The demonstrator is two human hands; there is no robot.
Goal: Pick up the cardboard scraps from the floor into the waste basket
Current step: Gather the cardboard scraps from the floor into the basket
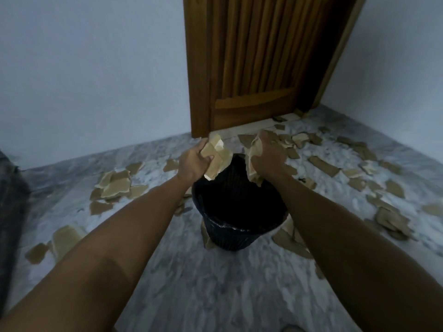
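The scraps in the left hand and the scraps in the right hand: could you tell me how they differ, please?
The left hand grips its scraps as a broad, fanned bundle with pale faces showing. The right hand covers much of its scraps, which hang in a narrower bunch. Both bundles are torn brown cardboard, held above the basket.

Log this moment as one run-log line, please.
phase: dropping scraps | left hand: grips cardboard scraps above waste basket | right hand: grips more scraps | floor: many scraps left
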